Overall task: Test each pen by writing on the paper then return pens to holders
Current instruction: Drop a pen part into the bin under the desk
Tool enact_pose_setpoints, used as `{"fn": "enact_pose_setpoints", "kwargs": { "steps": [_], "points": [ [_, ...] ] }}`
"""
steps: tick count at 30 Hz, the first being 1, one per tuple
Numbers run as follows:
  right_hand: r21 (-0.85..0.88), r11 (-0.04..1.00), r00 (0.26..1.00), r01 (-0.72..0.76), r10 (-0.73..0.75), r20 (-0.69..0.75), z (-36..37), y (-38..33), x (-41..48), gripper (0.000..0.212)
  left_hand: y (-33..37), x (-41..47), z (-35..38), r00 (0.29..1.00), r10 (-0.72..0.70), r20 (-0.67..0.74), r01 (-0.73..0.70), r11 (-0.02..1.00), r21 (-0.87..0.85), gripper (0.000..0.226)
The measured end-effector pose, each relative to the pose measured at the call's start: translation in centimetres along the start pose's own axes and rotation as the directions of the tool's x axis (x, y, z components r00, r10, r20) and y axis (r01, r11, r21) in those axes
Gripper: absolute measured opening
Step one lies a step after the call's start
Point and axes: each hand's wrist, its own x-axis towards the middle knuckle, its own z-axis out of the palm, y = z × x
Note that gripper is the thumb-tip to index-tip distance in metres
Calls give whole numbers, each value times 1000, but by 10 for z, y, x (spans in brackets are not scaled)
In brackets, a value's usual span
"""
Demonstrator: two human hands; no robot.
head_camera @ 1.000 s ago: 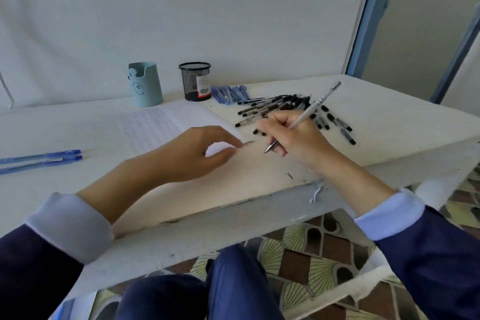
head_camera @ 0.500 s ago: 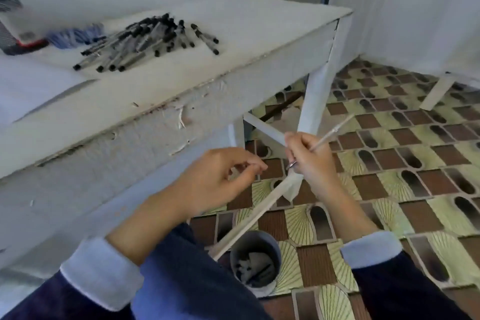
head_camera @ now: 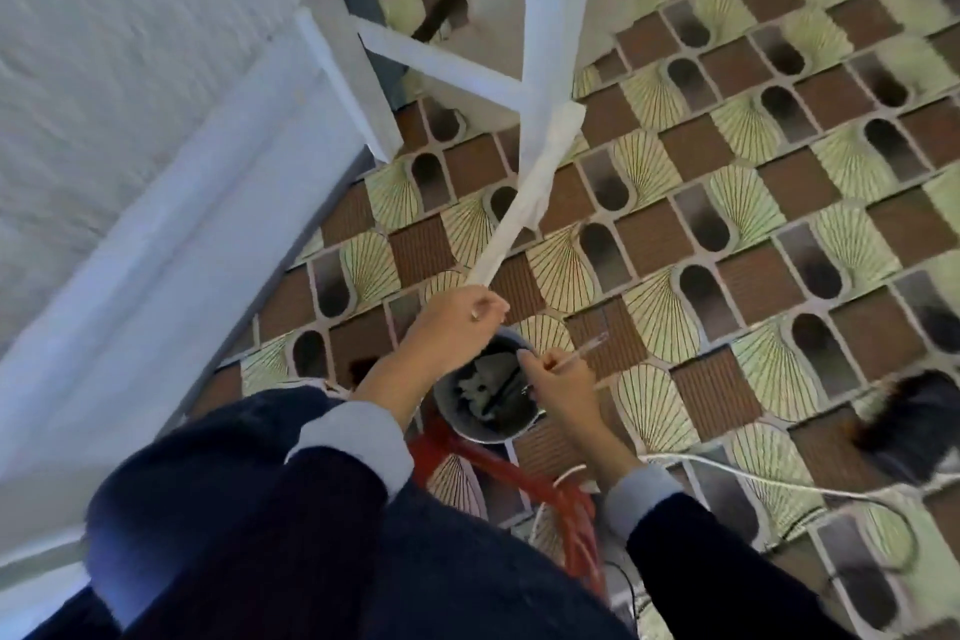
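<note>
Left hand: fingers pinch small pale piece | Right hand: fingers grip clear pen over bin | Bin: round, dark, on tiled floor

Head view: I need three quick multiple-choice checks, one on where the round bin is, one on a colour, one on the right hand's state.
1. Where is the round bin?
A. On the table top
B. On the tiled floor
C. On the person's lap

2. What colour is the thick cable next to the bin?
A. Red
B. Green
C. Yellow

3. What is the right hand doing?
A. Hanging open and empty
B. Gripping a pen
C. Pressing flat on the paper

Answers:
1 B: the bin stands on the patterned tiles, below both hands.
2 A: the cable coiled by the bin is bright red.
3 B: the fingers curl round the clear pen above the bin, while the left hand pinches a small pale piece.
</note>
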Motion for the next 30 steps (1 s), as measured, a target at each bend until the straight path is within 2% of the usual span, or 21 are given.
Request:
{"fn": "enact_pose_setpoints", "kwargs": {
  "steps": [3, 8, 12, 18, 21, 23, 25, 30],
  "points": [
    [-161, 985, 995, -66, 76, 59, 25, 21, 13, 41, -20, 20, 17, 998, -34, 58, 32, 999, 27, 21],
    [-426, 901, 984, -82, 140, 106, 58, 51, 32, 40, -49, 33, 31, 988, -84, 131, 81, 996, 33, 20],
    [-450, 887, 972, -98, 183, 149, 75, 65, 41, 27, -64, 33, 34, 979, -144, 143, 144, 990, 13, 19],
    [-480, 857, 950, -187, 283, 135, 80, 73, 49, 18, -66, 31, 36, 978, -131, 163, 130, 991, 13, 20],
    [-510, 834, 919, -212, 347, 185, 74, 68, 47, 13, -60, 30, 30, 978, -125, 165, 126, 992, 5, 20],
    [-500, 848, 923, -179, 320, 214, 66, 60, 44, 17, -54, 27, 23, 980, -113, 167, 114, 993, 3, 20],
    [-457, 883, 953, -105, 221, 209, 53, 44, 39, 21, -43, 22, 14, 984, -88, 153, 89, 996, 1, 20],
    [-289, 955, 954, 67, 23, 297, 18, -12, 14, 10, -4, -8, -21, 999, 17, 31, -16, 999, -43, 18]
  ]
}}
